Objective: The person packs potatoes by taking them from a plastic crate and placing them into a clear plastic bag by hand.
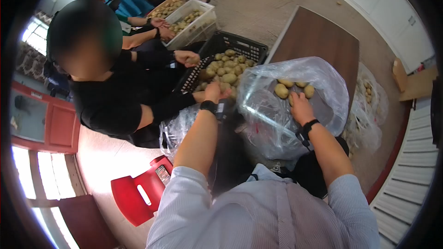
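My right hand (302,109) reaches into a large clear plastic bag (318,71), its fingers closed around a potato (291,99). Several other potatoes lie just past these fingertips inside the bag, one of them a pale yellow potato (281,91). Over the near corner of a black plastic crate (251,45) is my left hand (215,93), right against the heap of potatoes (227,68) there. Its fingers are blurred, and I cannot tell whether they grip one.
A person in black (108,94) sits at the left with hands at the crate. Beyond are a white crate (203,20) of potatoes and other people. A brown tabletop (318,32) lies behind the bag. A red stool (138,191) stands lower left; another potato bag (369,106) is right.
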`<action>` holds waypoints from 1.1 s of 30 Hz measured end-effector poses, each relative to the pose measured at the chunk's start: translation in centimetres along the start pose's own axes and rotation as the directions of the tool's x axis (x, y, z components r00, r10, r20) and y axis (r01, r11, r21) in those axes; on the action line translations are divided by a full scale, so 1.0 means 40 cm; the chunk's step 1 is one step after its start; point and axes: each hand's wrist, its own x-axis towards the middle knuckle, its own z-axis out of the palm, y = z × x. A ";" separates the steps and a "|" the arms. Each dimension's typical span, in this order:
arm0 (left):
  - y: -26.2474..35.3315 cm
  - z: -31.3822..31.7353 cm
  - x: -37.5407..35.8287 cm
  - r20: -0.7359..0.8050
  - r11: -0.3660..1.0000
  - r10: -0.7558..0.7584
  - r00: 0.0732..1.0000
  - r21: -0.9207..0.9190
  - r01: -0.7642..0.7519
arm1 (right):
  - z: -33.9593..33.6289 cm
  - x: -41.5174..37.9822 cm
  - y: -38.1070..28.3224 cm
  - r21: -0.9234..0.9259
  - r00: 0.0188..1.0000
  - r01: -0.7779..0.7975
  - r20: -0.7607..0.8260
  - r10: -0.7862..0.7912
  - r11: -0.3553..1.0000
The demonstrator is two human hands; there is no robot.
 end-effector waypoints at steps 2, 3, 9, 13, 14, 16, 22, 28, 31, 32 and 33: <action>-0.005 -0.002 -0.002 -0.049 0.997 0.022 0.999 -0.077 -0.026 | 0.001 -0.017 0.003 0.007 1.000 0.027 0.007 -0.027 1.000; -0.004 -0.008 -0.001 -0.079 0.993 0.035 0.996 -0.111 -0.044 | 0.010 -0.025 0.001 0.004 1.000 0.024 0.012 -0.024 1.000; -0.003 -0.053 0.017 -0.115 0.995 0.103 0.988 0.009 -0.103 | -0.003 -0.050 -0.012 -0.069 0.995 -0.050 0.085 0.056 0.996; 0.003 -0.080 0.026 -0.057 0.986 0.110 0.992 0.132 -0.102 | 0.000 -0.063 -0.014 -0.046 0.988 -0.112 0.104 0.116 0.993; 0.005 -0.085 0.031 -0.032 0.981 0.110 0.993 0.167 -0.103 | 0.000 -0.066 -0.011 -0.005 0.989 -0.114 0.092 0.114 0.993; 0.007 -0.100 0.043 0.053 0.966 0.094 0.994 0.237 -0.104 | 0.001 -0.071 -0.006 0.035 0.990 -0.124 0.076 0.121 0.992; 0.097 -0.205 0.168 0.621 0.927 -0.237 0.747 0.374 -0.017 | 0.048 -0.074 0.058 0.236 0.994 -0.083 -0.052 0.098 0.968; 0.062 -0.118 0.017 0.206 0.784 0.126 0.970 0.578 -0.225 | 0.034 -0.082 0.029 0.565 0.966 -0.236 0.052 0.252 0.790; 0.030 -0.116 0.045 0.175 0.827 0.138 0.975 0.521 -0.211 | 0.090 -0.060 0.044 0.733 0.947 -0.312 0.193 0.256 0.604; 0.017 -0.114 0.065 0.198 0.860 0.106 0.974 0.473 -0.190 | 0.061 -0.065 0.030 0.736 0.949 -0.308 0.191 0.252 0.603; 0.012 -0.109 0.090 0.259 0.909 0.043 0.965 0.391 -0.146 | 0.033 -0.067 0.008 0.765 0.930 -0.362 0.259 0.261 0.532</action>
